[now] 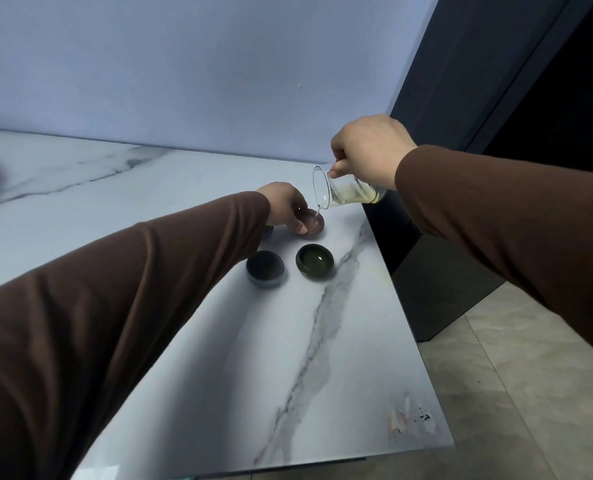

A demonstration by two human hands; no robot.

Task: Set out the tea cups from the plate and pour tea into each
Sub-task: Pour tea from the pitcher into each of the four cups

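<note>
in the head view, just right of frame centre, the right hand [369, 150] has its fingers clamped on a tilted glass pitcher [348, 190], a thin stream of tea falling into the brown cup [314, 222] that the left hand [285, 207] steadies with fingers closed on its rim. below them on the marble bench [340, 358] stand a dark blue cup [265, 268] and a green cup [315, 261] that looks filled. tilting further could overfill the brown cup or wet the steadying fingers, and a nudge could spill it.

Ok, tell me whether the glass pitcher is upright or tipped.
Tipped: the glass pitcher lies nearly sideways in the right hand, spout down over the brown cup.
</note>
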